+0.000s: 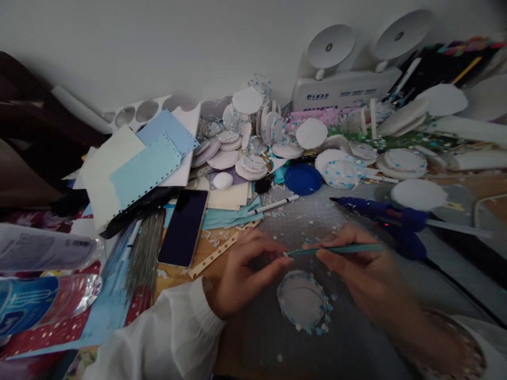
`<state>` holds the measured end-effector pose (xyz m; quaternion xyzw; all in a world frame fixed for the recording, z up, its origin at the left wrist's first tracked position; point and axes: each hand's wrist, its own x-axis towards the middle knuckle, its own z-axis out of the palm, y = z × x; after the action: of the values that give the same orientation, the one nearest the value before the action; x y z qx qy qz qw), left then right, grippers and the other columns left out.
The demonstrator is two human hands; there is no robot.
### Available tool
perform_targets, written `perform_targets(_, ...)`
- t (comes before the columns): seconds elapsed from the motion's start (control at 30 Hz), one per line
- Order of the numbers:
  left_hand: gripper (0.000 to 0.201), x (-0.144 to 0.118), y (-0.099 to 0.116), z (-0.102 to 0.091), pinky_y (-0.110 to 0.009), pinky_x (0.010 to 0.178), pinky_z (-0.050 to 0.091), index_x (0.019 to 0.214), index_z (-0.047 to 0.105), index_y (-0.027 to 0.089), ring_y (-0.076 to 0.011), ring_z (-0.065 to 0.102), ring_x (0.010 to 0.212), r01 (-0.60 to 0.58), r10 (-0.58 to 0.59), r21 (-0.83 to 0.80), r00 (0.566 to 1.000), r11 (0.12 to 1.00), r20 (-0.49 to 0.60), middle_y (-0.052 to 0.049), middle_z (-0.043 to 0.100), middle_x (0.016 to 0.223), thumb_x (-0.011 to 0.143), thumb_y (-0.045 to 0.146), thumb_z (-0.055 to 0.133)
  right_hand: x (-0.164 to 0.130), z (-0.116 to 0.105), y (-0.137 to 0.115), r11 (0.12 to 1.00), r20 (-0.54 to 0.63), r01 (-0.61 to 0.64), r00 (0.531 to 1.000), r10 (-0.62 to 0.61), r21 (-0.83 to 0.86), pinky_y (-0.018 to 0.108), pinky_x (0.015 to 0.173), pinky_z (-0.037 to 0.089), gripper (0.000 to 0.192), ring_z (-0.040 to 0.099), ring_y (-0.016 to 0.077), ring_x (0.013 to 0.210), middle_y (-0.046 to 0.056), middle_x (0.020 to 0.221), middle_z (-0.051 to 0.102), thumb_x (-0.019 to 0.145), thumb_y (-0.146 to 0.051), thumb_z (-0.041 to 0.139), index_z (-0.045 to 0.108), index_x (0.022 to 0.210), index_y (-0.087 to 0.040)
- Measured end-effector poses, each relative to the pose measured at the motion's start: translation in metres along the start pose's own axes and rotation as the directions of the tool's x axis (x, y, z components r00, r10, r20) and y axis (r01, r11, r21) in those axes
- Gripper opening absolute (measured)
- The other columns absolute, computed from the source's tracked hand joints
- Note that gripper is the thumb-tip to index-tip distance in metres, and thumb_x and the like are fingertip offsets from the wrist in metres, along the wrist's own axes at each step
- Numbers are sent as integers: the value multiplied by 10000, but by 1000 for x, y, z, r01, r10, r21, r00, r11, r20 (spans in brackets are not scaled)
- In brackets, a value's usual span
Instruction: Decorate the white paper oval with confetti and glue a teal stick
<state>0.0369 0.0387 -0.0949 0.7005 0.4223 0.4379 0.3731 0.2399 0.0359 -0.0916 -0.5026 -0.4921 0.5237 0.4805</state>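
Head view. The right hand pinches teal tweezers between thumb and fingers, shaft lying roughly level, tip pointing toward nine o'clock. The left hand meets that tip with thumb and forefinger nearly closed on it; whether a sequin is held there cannot be told. At six o'clock from the tip lies a round white disc, its edge ringed with blue-and-white sequins, flat on the grey cutting mat. Judged step: trimming the disc's rim piece by piece; the next placement would call for a fine, steady lowering onto the rim. A blue glue gun rests at one o'clock, a dark phone at ten o'clock.
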Motion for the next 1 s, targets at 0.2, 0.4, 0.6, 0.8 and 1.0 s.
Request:
perform_targets(0.2,60,-1,-1,0,-290,693,436,863,704,181,-146,579,714,4,-4,-7,1000,1000,-10,-21,635,730,843,235,687,-2,-5,11,995,-7,-4,1000,5,104,217,533,511,149,656,143,637,-8,726,696,721,-259,774,627,741,-248)
perform_targets(0.4,40,-1,0,0,-297,713,438,830,707,182,-154,591,738,17,-17,-6,1000,1000,-25,-30,663,752,844,209,682,-1,-5,4,984,-9,-51,999,53,171,200,541,498,156,659,128,610,-18,725,719,710,-246,782,626,723,-246)
perform_targets(0.6,91,3,-11,-4,-297,664,422,846,705,177,-168,568,725,123,-95,138,976,983,-196,-42,648,768,869,231,635,4,0,-6,980,-85,-5,996,22,198,226,458,435,206,598,134,518,-7,634,688,681,-326,793,607,670,-238)
perform_targets(0.8,77,7,-22,-8,-311,707,407,884,717,201,-185,570,759,133,-69,406,983,904,-168,-32,642,767,837,187,657,1,-17,-4,990,-95,87,993,-76,115,270,549,505,151,666,179,665,14,770,712,726,-288,764,617,743,-261)
perform_targets(1.0,296,4,-21,-8,-339,799,443,1124,666,220,-208,561,907,64,8,353,980,933,-200,-71,595,984,828,217,682,-8,-23,-12,960,-161,281,948,-276,10,279,725,575,162,717,195,839,4,842,665,748,-173,737,604,763,-265)
